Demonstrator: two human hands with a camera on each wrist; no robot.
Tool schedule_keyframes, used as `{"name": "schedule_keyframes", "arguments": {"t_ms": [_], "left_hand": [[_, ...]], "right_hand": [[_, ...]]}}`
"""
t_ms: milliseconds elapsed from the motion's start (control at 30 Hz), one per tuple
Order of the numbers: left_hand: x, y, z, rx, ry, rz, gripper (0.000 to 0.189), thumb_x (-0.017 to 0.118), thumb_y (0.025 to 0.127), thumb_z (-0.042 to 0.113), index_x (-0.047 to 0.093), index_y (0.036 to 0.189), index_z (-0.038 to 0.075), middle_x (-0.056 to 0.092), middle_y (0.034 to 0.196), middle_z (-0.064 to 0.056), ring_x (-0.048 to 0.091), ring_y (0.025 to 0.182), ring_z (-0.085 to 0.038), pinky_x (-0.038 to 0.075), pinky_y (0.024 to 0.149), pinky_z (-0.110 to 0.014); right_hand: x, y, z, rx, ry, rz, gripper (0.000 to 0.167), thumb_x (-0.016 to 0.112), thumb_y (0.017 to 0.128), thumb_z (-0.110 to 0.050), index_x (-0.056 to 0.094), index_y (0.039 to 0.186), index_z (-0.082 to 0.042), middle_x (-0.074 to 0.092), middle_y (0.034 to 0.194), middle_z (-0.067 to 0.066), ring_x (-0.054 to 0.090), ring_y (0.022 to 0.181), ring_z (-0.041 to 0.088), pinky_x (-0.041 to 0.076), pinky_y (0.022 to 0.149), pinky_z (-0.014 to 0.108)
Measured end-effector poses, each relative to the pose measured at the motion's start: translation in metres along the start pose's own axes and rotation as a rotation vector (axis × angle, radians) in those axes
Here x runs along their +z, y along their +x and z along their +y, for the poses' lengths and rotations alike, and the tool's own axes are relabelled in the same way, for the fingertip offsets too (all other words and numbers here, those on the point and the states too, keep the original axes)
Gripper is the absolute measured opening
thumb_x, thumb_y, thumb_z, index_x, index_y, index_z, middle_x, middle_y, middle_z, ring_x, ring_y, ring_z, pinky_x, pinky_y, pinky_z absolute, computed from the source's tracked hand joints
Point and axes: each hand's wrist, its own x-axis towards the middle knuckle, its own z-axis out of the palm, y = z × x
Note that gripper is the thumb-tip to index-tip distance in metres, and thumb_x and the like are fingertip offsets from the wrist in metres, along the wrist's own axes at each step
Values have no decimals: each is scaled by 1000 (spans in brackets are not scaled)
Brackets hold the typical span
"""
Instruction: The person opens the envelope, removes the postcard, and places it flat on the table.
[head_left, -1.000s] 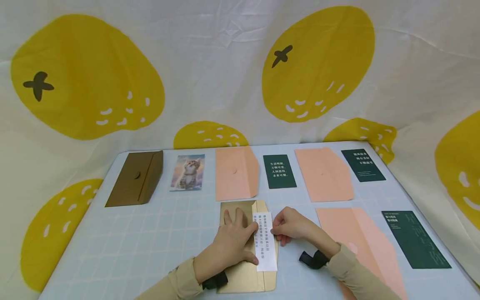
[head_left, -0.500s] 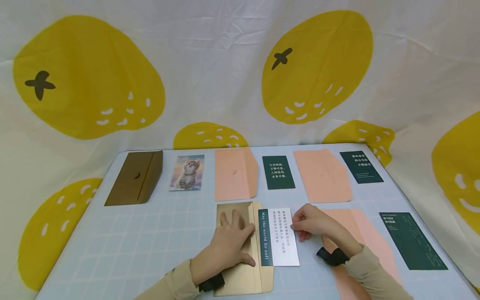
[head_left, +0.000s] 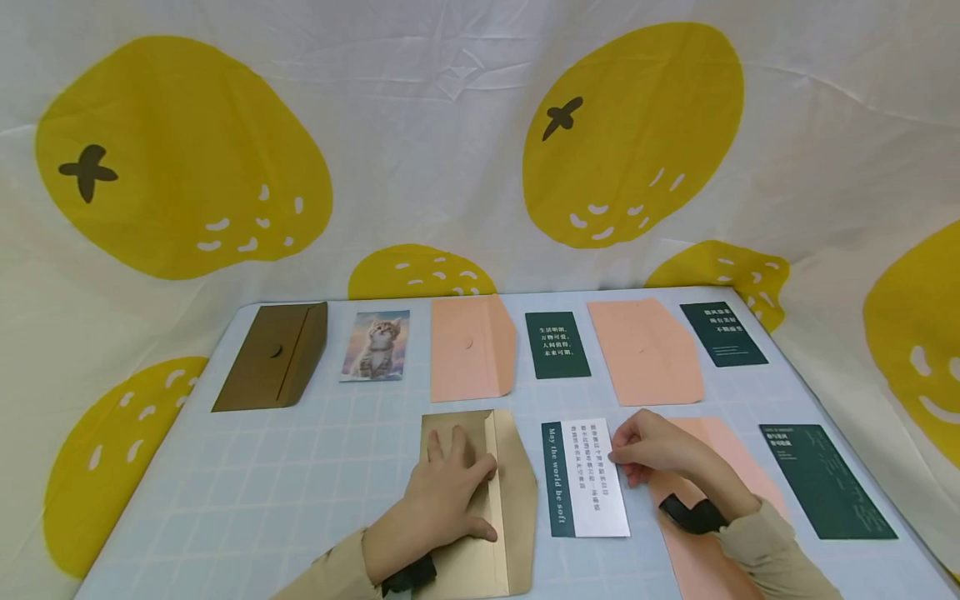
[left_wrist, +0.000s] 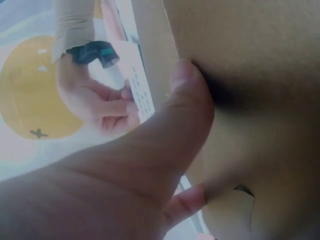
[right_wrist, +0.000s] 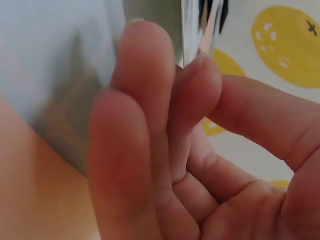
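My left hand [head_left: 446, 492] lies with fingers spread on a gold envelope [head_left: 491, 567] at the table's front middle. The envelope's flap [head_left: 517, 500] extends unfolded to the right, and in the left wrist view the thumb [left_wrist: 186, 82] rests near its crease. To the right, my right hand [head_left: 656, 446] pinches the right edge of a greeting card [head_left: 592, 483], white with a dark green strip at its left side and printed lettering. A gap of blue table separates card and flap. Close up in the right wrist view, curled fingers [right_wrist: 145, 75] cover most of the pinch.
Along the back lie a brown envelope [head_left: 262, 358], a kitten picture card [head_left: 378, 346], two pink envelopes [head_left: 465, 333] and two dark green cards [head_left: 558, 358]. Another pink envelope [head_left: 738, 483] lies partly under the right forearm, with a green card [head_left: 825, 479] beyond it.
My right hand has drawn the card rightward, off the gold envelope and its flap, baring the green strip. The left hand and envelope have shifted slightly left and toward me.
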Motion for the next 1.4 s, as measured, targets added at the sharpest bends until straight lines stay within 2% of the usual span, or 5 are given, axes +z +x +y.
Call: {"name": "schedule_keyframes", "arguments": {"t_ms": [400,567,667,833,1400], "left_hand": [[-4,-14,-5,-43,-48,-39,81,74,68,70,50,137,36,36,149,-29,31,133,-62,56,62,-43],[-5,-20,-5,20,-79,11,78,74,71,66,52,139,34,41,145,-28,33,132,-61,52,84,-59],[-4,-21,-7,100,-82,18,77,71,75,66,51,142,34,38,148,-28,31,134,-60,44,96,-61],[0,-21,-13,221,-53,-33,87,67,75,72,40,151,38,25,158,-25,21,141,-56,23,111,-62],[-2,-19,-46,225,-280,-219,101,85,60,61,38,149,49,6,165,-16,-1,146,-51,12,106,-75]], "right_hand": [[11,-11,-14,30,-272,141,17,73,87,-11,67,72,-6,56,60,4,53,54,16,42,51,29],[23,-22,-36,2,-484,265,35,82,80,-27,69,105,-7,63,93,6,56,76,19,49,61,34],[33,-25,-45,-76,-499,197,71,89,72,-31,58,133,-10,57,129,13,57,106,28,53,83,46],[46,-25,-45,-169,-524,98,110,97,58,-30,40,151,-15,25,160,19,25,144,43,32,103,68],[55,-20,-26,-108,-601,-10,135,102,41,-30,32,156,-24,7,166,14,7,149,41,18,109,70]]}}
